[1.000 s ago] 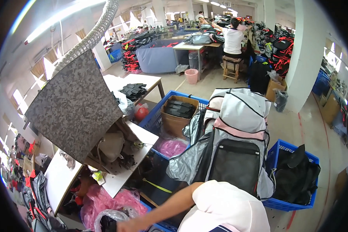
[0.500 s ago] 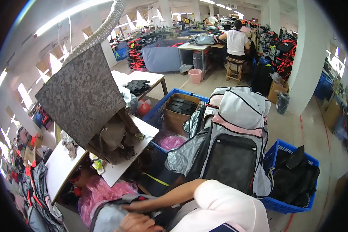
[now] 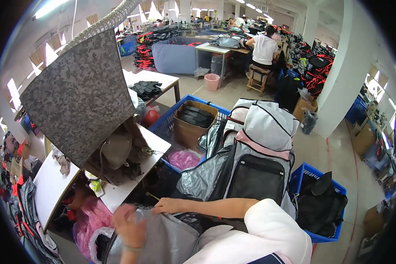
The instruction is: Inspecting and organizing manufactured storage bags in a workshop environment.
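On the grey bag [image 3: 163,240] now, both hands

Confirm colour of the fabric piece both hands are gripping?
Grey, slightly shiny fabric piece, gripped by left hand and right hand; head view.

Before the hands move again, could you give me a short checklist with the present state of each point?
1. Left hand on the grey shiny fabric bag piece: ok, it touches the upper edge, though the hand is blurred.
2. Right hand on the same piece: ok, fingers rest at its top edge.
3. Firm grip with both hands: cannot tell, the fingers are partly hidden.
4. Stack of grey and pink backpacks standing upright just beyond: ok.
5. Pink plastic bag beside the left hand, free of the grey piece: cannot tell.
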`<state>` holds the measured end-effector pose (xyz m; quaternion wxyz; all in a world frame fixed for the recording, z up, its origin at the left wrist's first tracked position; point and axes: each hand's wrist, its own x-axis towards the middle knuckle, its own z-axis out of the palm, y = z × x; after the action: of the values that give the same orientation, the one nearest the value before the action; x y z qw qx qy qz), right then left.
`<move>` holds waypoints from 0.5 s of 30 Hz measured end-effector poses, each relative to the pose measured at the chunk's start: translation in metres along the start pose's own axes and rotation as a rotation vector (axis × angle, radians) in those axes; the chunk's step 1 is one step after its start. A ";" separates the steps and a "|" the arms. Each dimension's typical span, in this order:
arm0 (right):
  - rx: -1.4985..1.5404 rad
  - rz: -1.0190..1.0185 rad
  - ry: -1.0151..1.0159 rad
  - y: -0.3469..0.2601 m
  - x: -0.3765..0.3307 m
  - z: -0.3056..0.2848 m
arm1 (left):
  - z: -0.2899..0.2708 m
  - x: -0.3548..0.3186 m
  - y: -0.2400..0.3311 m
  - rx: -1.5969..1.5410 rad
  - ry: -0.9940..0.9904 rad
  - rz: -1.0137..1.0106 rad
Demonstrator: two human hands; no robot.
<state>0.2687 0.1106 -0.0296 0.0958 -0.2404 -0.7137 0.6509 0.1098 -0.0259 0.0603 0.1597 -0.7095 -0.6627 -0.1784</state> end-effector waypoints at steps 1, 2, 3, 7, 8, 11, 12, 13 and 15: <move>-0.075 -0.040 -0.045 -0.027 -0.005 0.002 | -0.011 -0.009 -0.024 0.195 -0.002 -0.220; -0.069 -0.033 -0.045 -0.025 -0.003 0.004 | -0.005 -0.031 -0.066 0.113 -0.258 -0.399; 0.032 -0.057 0.043 -0.019 0.004 0.009 | -0.023 -0.031 -0.082 -0.037 -0.676 -0.612; 0.091 0.011 0.136 -0.011 0.024 -0.002 | -0.021 -0.058 -0.109 -0.102 -0.471 -0.539; 0.064 0.077 0.137 -0.011 0.029 -0.006 | -0.014 -0.058 -0.112 -0.010 -0.428 -0.541; 0.037 0.176 0.175 0.002 0.050 -0.017 | 0.011 -0.039 -0.095 0.154 -0.332 -0.508; 0.049 0.238 0.199 0.003 0.052 -0.021 | 0.015 -0.032 -0.091 0.216 -0.336 -0.516; 0.080 0.223 0.204 0.009 0.053 -0.024 | 0.021 -0.030 -0.092 0.218 -0.319 -0.501; 0.044 0.193 0.198 0.015 0.054 -0.029 | 0.026 -0.025 -0.096 0.212 -0.360 -0.504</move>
<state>0.2379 0.1620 -0.0497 0.1078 -0.3690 -0.6598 0.6457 0.0137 -0.0292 0.0244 0.0638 -0.5228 -0.8499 -0.0138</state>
